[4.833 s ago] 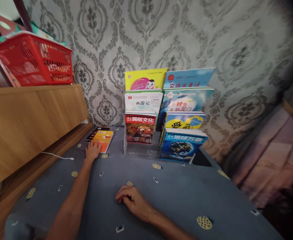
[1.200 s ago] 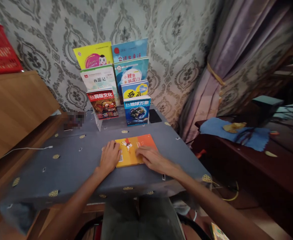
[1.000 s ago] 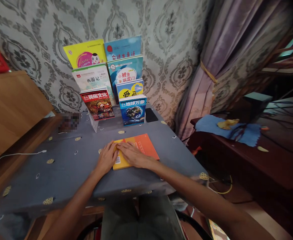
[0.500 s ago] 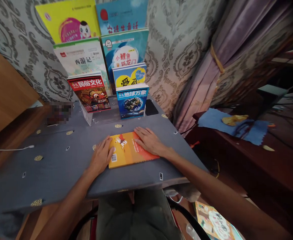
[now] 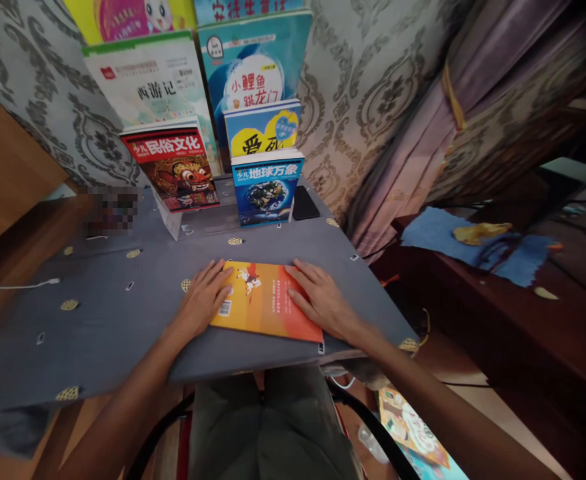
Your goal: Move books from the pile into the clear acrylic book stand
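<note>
Between your two hands, the orange-yellow paperback [image 5: 265,300] lies flat on the cloth-covered table [image 5: 143,327]. Your left hand [image 5: 200,297] is open, fingers resting on its left end; your right hand [image 5: 325,303] is also open, over its right end. It seems best to press lightly and evenly, so that the cover does not bend. Beyond your hands stands the clear book rack [image 5: 173,225]. Ahead of your left hand it holds the red 民俗文化 book [image 5: 177,170], the white 西游记 book [image 5: 153,87] and a yellow book [image 5: 137,17]; ahead of the gap between your hands, the blue 地球万象 book [image 5: 267,193], a blue-and-yellow book [image 5: 260,130], the teal 小鲤鱼跳龙门 book [image 5: 253,63] and another blue one [image 5: 253,9].

free tablecloth [image 5: 103,327] left of the hands [image 5: 199,299], narrow strip beyond the orange book [image 5: 260,303], upright books [image 5: 269,193] blocking behind
</note>
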### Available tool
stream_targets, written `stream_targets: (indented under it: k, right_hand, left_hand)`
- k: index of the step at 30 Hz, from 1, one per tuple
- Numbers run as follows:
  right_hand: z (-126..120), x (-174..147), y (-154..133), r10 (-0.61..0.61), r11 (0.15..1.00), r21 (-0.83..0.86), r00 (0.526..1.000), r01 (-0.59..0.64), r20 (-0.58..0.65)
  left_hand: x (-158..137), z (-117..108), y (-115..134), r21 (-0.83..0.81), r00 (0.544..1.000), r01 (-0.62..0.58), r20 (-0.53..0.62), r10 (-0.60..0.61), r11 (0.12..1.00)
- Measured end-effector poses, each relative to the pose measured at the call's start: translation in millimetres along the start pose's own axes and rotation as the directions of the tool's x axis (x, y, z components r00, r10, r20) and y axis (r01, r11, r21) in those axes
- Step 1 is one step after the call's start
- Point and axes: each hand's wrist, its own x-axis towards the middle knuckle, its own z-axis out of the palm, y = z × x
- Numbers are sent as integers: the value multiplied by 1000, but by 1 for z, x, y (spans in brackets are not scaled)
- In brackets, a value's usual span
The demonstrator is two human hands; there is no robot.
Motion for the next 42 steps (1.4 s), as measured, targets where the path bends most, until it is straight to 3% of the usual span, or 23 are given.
stream_targets:
  k: [7,15,18,25,30,36,42]
  right_hand:
    - [0,-67,-23,36,997,-70,999,-37,-27]
    - [-4,-116,-46,-74,995,-57,997,75,21]
    - [0,-120,-49,-73,994,-85,997,72,-3]
    - [19,-119,-47,-89,989,-133,968,59,-237]
    - [19,-119,-39,-116,989,-118,958,88,-261]
    - [20,-120,-39,-119,989,-120,954,88,-276]
    - [25,-123,-48,-76,996,-74,933,54,-352]
  left_hand:
    - [3,-15,30,168,994,-104,5,105,980]
    - [-1,-7,46,112,991,-137,17,136,984]
    - [-2,-6,46,74,988,-153,-10,154,985]
    - [-6,-2,47,-52,980,-163,-120,156,985]
    - [-15,6,46,-155,975,-157,-184,128,975]
    - [-19,12,46,-236,980,-122,-180,80,964]
    - [-3,17,42,-227,970,-208,-172,171,951]
